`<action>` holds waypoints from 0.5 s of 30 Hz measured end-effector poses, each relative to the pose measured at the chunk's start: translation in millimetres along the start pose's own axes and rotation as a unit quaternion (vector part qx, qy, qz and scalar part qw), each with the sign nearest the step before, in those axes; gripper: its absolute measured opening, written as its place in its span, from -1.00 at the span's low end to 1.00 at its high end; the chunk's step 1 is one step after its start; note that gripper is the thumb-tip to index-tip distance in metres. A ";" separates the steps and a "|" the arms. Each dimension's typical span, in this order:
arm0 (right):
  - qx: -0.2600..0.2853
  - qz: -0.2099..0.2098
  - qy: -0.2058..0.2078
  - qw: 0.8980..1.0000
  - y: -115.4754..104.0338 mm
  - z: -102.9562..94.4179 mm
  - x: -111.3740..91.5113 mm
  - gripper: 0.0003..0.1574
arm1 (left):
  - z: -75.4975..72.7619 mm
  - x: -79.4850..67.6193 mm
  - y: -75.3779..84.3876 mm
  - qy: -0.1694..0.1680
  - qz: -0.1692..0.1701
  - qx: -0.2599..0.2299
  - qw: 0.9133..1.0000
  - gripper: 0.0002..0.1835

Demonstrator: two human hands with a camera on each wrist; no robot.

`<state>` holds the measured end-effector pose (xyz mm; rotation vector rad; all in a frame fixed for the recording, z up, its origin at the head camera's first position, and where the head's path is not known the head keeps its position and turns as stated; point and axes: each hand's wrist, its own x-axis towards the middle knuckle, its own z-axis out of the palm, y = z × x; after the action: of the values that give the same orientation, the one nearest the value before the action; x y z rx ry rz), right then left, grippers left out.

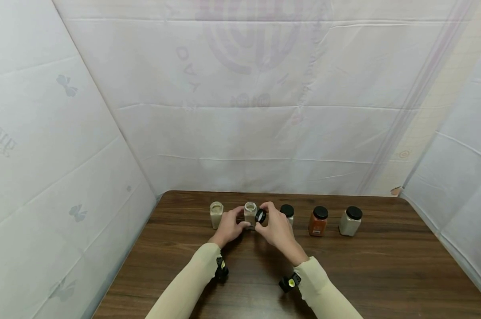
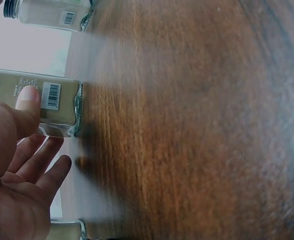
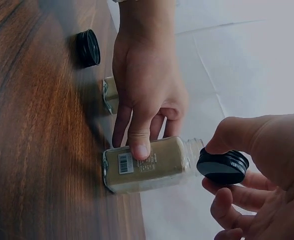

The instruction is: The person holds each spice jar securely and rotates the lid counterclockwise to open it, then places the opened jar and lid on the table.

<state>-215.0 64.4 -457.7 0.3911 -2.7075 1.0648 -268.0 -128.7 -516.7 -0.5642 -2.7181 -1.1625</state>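
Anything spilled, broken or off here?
No spill or damage visible. Mildly odd: the leftmost jar stands uncapped, and a loose black lid lies on the table. The right hand holds another lid, tilted, beside the open jar in the left hand.

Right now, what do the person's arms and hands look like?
The left hand and right hand are ungloved. The left sleeve and right sleeve are long and pale yellow. Near the cuffs sit a left device and a right device, small and black, each with a yellowish patch.
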 end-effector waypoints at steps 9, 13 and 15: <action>-0.011 -0.005 -0.009 1.000 4.9 -0.2 -4.3 -0.38 | 0.7 0.6 -0.2 0.007 -0.002 0.005 1.000 -0.54; -0.017 -0.011 -0.006 1.000 8.2 0.8 -6.2 -0.41 | 0.2 0.8 0.4 0.006 -0.005 0.005 1.000 -0.55; -0.016 -0.016 -0.003 1.000 8.9 1.0 -6.8 -0.41 | -0.1 0.8 0.7 0.005 -0.008 0.004 1.000 -0.54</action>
<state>-211.5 71.1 -465.9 0.4311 -2.7096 1.0133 -268.5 -128.1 -516.0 -0.5348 -2.7226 -1.1555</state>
